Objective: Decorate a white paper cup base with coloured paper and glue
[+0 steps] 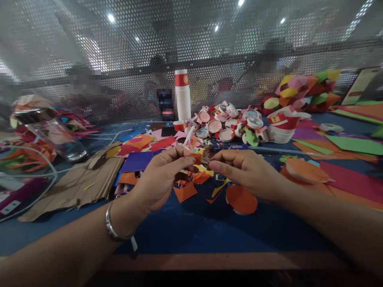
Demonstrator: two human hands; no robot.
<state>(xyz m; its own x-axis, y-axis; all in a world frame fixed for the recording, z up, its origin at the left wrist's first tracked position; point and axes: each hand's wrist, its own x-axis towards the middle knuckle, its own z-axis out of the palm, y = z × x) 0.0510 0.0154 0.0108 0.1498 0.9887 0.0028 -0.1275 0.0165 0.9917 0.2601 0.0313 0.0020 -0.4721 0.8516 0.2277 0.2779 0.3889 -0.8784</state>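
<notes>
Over the middle of the table, my left hand [163,171] has its thumb and fingers pinched on a small orange paper piece [197,158], which shows at the fingertips. Facing it, a short gap away, my right hand [248,171] is closed with thumb and forefinger brought together; whatever they hold, if anything, cannot be made out. Orange and yellow paper scraps [185,192] lie under and between the hands. An orange paper-covered disc [241,199] rests on the table just below my right hand.
A tall stack of paper cups [183,95] stands behind a heap of paper-covered lids [215,125]. Flattened brown cardboard [86,185] and a clear jar [58,137] are at left. Coloured sheets [353,175] and more cups [281,127] occupy the right. People are beyond a perforated screen [119,52].
</notes>
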